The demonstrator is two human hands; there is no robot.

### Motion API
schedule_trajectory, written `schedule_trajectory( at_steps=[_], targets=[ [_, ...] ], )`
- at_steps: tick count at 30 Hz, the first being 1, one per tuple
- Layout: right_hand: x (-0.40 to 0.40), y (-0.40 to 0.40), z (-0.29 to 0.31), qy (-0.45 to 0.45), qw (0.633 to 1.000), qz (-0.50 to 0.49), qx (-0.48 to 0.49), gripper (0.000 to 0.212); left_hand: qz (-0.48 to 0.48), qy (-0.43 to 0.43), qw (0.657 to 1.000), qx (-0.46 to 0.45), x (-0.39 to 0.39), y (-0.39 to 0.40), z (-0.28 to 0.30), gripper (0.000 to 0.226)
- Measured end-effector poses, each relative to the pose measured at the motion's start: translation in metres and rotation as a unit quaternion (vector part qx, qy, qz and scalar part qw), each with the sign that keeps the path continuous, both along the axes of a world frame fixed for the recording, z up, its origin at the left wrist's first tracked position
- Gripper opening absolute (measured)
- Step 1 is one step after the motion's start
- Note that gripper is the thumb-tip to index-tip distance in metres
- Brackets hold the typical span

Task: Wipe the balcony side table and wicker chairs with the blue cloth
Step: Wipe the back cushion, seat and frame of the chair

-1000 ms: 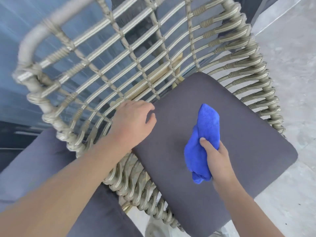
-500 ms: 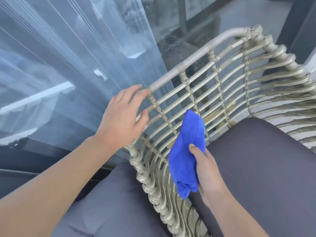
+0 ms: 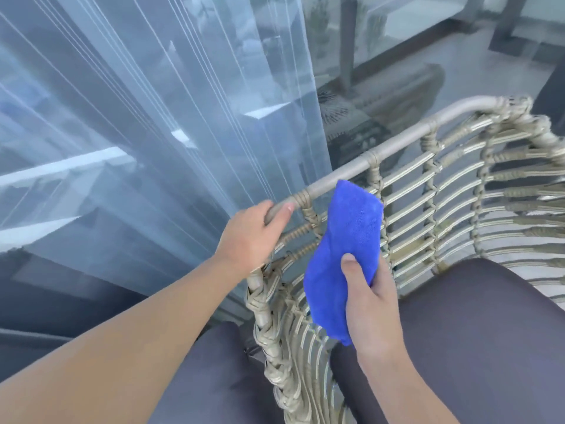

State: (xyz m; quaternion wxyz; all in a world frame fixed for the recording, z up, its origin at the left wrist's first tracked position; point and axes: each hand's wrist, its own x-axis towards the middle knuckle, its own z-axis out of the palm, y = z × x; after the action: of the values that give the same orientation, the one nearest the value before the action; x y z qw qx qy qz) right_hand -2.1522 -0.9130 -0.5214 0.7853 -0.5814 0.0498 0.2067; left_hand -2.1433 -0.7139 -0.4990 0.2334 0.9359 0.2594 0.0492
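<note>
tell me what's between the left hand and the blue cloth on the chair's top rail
In the head view, only a short stretch of rail with a rope-wrapped knot separates the left hand, which grips the top rail, from the blue cloth.

Two bare forearms reach in from the lower edge, one from the lower left and one from the bottom right. No sleeve, cuff, watch, bracelet or ring shows on either arm as far as the frame reaches. The left hand and the right hand are ungloved, with short, plain nails, seemingly unpainted, though the wide-angle view is soft there.
</note>
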Motion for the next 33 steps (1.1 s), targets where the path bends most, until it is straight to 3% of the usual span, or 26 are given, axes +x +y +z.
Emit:
schedule_trajectory(
  at_steps=[4,6,12,22,24,27,31,33],
  targets=[
    [0.013,0.033,0.012,-0.152,0.986,-0.06,-0.027,0.03,-0.004,0.018,0.999,0.045,-0.002,0.001,-0.002,0.059],
    [0.023,0.055,0.003,-0.219,0.968,-0.078,-0.099,0.048,-0.009,0.011,0.999,0.04,0.0,0.0,-0.004,0.055],
    [0.022,0.108,-0.039,-0.306,0.925,-0.085,-0.206,0.079,-0.01,-0.002,1.0,0.008,0.003,0.003,-0.001,0.041],
    [0.006,0.104,-0.074,-0.333,0.916,-0.114,-0.192,0.077,-0.023,0.007,1.0,-0.002,0.006,0.008,-0.006,0.042],
    [0.001,0.098,-0.076,-0.293,0.936,-0.116,-0.155,0.068,-0.027,-0.009,1.0,0.003,0.007,0.01,-0.004,0.052],
    [-0.006,0.076,-0.078,-0.08,0.974,-0.192,-0.085,0.044,-0.046,-0.033,0.998,0.025,0.004,0.013,-0.004,0.059],
    [-0.008,0.035,-0.134,0.193,0.95,-0.218,-0.11,0.026,-0.067,-0.042,0.996,0.033,-0.001,0.011,-0.008,0.056],
    [-0.008,0.023,-0.168,0.267,0.938,-0.188,-0.114,0.026,-0.071,-0.041,0.996,0.038,-0.002,0.008,-0.008,0.063]
  ],
)
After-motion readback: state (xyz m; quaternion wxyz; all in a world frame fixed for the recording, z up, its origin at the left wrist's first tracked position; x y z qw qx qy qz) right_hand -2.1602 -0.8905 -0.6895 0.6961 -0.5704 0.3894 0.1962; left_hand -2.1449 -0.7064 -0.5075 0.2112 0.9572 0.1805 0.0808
